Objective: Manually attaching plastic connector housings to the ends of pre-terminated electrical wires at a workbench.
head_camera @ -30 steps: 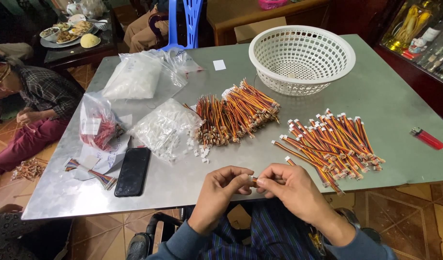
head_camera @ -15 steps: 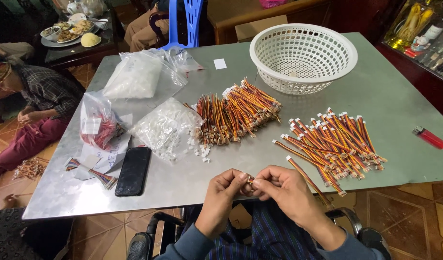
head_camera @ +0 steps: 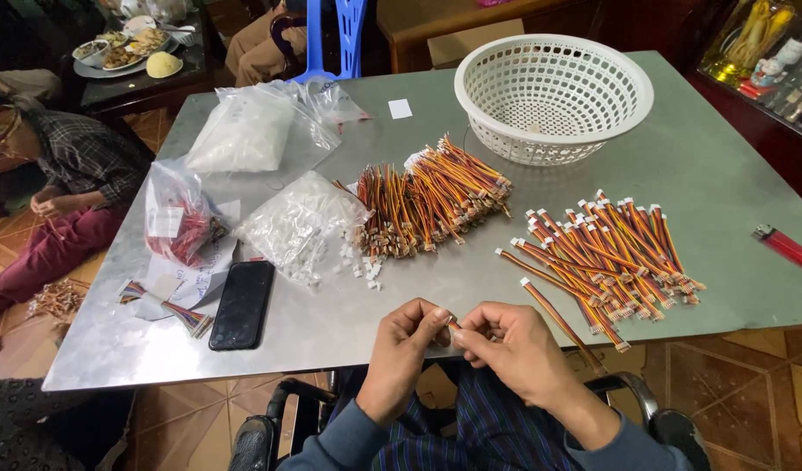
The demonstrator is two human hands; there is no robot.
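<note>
Both hands meet at the near edge of the grey counter [head_camera: 723, 183]: the left hand [head_camera: 405, 344] and the right hand [head_camera: 510, 344] pinch one small striped wire lead [head_camera: 454, 324] between their fingertips, held just off the counter edge. Finished leads [head_camera: 614, 253] lie to the right, a bundled pile [head_camera: 431, 196] sits ahead, a black phone [head_camera: 242, 303] to the left.

Grey metal table [head_camera: 732, 174], brown patterned tile floor [head_camera: 750, 384], blue plastic chair [head_camera: 331, 35], dark side table [head_camera: 139, 87], dim light.
</note>
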